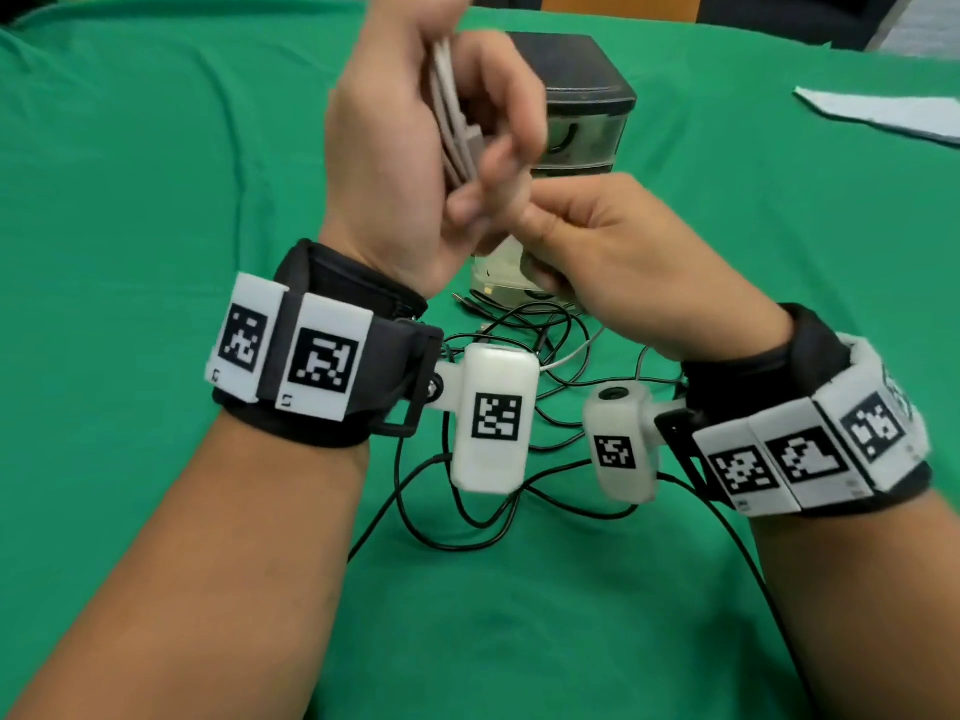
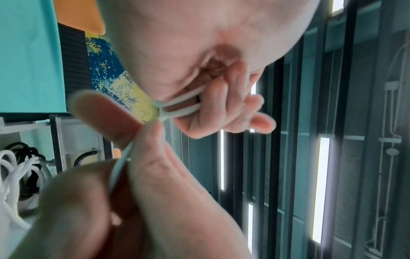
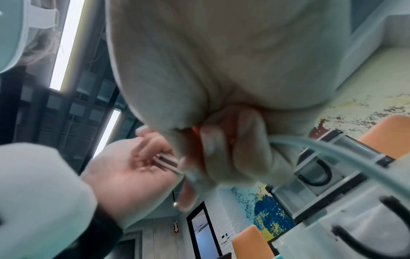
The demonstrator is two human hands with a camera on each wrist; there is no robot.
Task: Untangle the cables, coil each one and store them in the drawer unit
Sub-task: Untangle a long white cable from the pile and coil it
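My left hand (image 1: 431, 142) is raised above the table and grips a folded bundle of white cable (image 1: 452, 122); its loops (image 2: 182, 105) show between the curled fingers. My right hand (image 1: 587, 236) is just below and to the right, pinching the loose end of the same white cable (image 2: 119, 168) between thumb and fingers. Behind the hands stands the dark drawer unit (image 1: 582, 101) with clear drawers. A pulled-out drawer (image 1: 498, 278) lies under my hands and holds coiled cables (image 2: 15, 173). Tangled black cables (image 1: 493, 501) sprawl on the green cloth under my wrists.
A green cloth (image 1: 156, 200) covers the table. A white sheet of paper (image 1: 883, 114) lies at the far right. One black cable (image 1: 748, 558) trails toward the near right edge. Orange chairs (image 3: 250, 243) stand beyond the table.
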